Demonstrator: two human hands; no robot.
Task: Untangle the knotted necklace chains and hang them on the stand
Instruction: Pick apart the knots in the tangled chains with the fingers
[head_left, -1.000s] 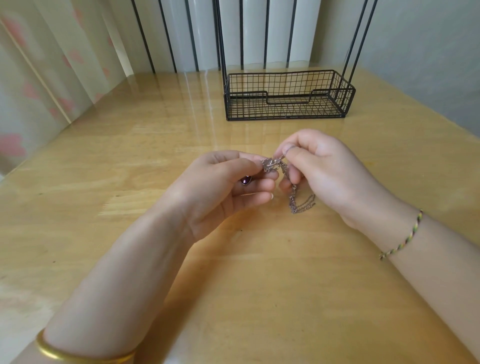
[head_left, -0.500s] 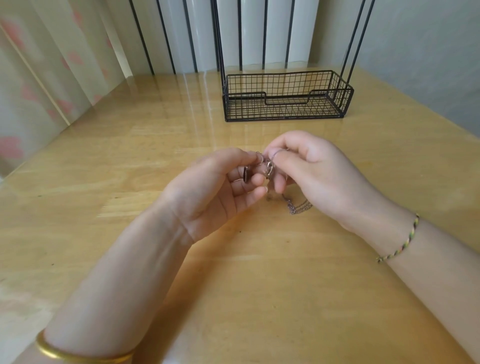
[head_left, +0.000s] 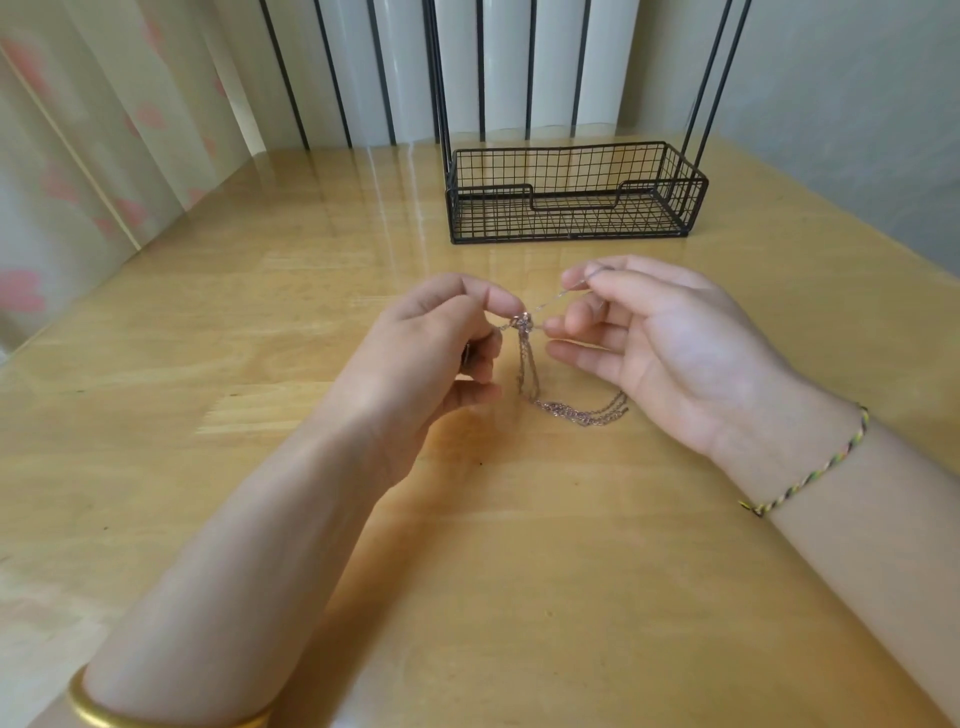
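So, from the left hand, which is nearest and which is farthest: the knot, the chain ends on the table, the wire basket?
1. Knot: pinched at the left hand's fingertips.
2. Chain ends: on the table, to its right.
3. Wire basket: far behind, toward the wall.

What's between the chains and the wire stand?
Head view: only bare table between the chains, pinched in both hands, and the wire stand.
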